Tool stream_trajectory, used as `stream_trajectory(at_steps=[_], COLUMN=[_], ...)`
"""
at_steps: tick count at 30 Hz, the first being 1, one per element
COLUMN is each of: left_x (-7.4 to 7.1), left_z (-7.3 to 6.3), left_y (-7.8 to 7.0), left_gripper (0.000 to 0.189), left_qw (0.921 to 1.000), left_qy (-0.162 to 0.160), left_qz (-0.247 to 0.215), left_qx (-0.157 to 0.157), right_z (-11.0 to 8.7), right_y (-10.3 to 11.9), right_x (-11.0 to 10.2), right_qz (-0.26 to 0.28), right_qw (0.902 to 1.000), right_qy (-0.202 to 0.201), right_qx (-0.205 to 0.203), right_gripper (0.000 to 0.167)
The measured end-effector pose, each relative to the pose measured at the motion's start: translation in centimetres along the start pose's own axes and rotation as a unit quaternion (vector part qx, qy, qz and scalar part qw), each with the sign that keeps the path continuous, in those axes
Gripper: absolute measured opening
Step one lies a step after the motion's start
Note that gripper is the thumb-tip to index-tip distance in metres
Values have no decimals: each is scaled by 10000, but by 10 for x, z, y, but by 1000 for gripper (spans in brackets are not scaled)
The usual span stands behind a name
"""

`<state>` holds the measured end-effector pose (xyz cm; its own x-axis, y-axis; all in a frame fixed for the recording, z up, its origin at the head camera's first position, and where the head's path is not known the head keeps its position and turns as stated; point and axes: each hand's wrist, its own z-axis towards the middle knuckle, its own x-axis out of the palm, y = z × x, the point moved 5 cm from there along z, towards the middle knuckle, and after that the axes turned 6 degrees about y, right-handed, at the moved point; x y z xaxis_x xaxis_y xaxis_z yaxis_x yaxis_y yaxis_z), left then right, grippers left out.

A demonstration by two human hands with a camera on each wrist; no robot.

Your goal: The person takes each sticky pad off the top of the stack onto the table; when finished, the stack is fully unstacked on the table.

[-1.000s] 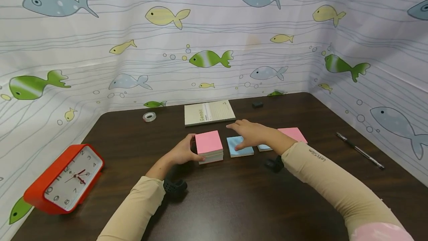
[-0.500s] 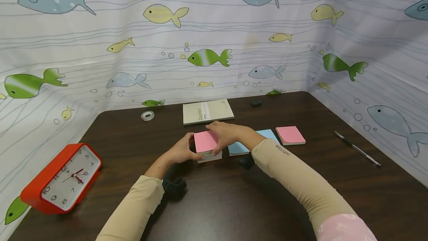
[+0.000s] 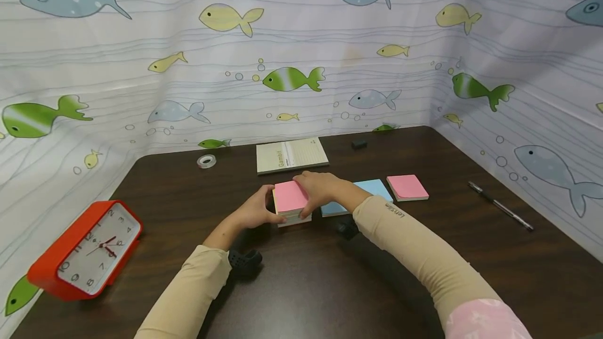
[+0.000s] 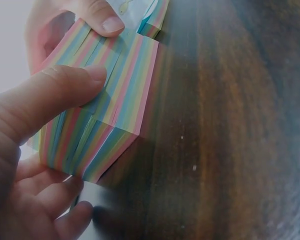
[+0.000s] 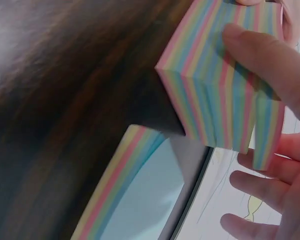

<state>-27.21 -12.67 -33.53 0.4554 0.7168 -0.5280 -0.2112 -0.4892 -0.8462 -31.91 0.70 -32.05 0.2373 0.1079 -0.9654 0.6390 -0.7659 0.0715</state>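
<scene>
A stack of square sticky note pads, pink on top, stands mid-table between both hands. My left hand grips its left side, thumb on the near face. From the right, my right hand holds the upper part, its thumb on the near face and fingers behind. Striped pastel edges of the stack fill the left wrist view under the thumbs. In the right wrist view, the topmost pad is parted by a narrow gap from the rest of the stack. Fingers behind it are partly hidden.
Right of the stack lie blue sticky notes, partly covered by my right arm, and a pink pad. A notebook, tape roll and small black block lie behind. A red clock stands left, a pen right.
My right hand has moved left from above the blue notes onto the stack and taken hold of it. The blue and pink pads at right are more exposed. My left hand has kept its grip.
</scene>
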Motion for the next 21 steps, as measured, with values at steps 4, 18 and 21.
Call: stream_trajectory(at_steps=[4,18,21], left_x=[0,-2,-3], left_z=[0,19,19], left_y=[-1,36,36], left_gripper=[76,87,87], left_qw=[10000,9996,9996], left_qy=[7,-93,-72], left_qz=[35,158,173], left_qx=[-24,-199,-217], right_z=[-4,-24,-30], right_y=[-4,-12,-9], right_x=[-1,6,9], right_qz=[-64,73,147], right_qw=[9997,9987,9989], right_qy=[-212,-500,-448], right_qx=[87,102,29], right_gripper=[91,87,88])
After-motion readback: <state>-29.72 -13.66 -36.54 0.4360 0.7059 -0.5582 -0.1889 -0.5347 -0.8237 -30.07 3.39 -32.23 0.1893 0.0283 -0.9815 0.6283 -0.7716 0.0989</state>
